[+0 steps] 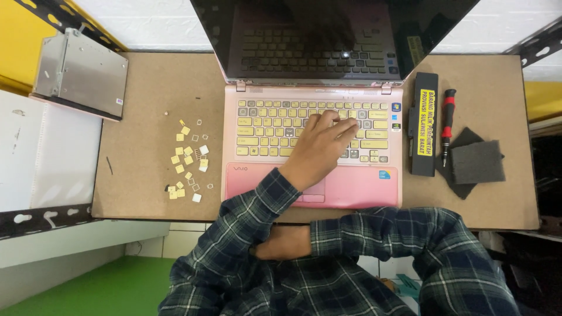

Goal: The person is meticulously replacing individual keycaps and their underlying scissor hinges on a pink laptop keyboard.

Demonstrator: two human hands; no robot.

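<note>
Our left hand (319, 149) reaches across the pink laptop (313, 146), palm down, fingers spread loosely and bent, with the fingertips pressing on the yellowed keys at the right middle of the keyboard (275, 126); it grips nothing. Our right hand (284, 243) is tucked under the left forearm at the near edge of the surface (140, 117), loosely curled against the plaid sleeve, and we cannot tell whether it holds anything.

We see the laptop at the middle of the surface, its long axis running left to right, the keyboard half lying flat toward us and the dark screen (328, 35) standing open on the far side. Several key spots show bare grey mounts.

Left of the laptop lies a scatter of removed keycaps (187, 167), yellow and white. At the far left corner sits a metal optical drive (82, 73). Just right of the laptop a long black battery (424, 123) lies with its length running near to far, a red-handled screwdriver (448, 123) beside it, then grey foam pads (474, 164).
</note>
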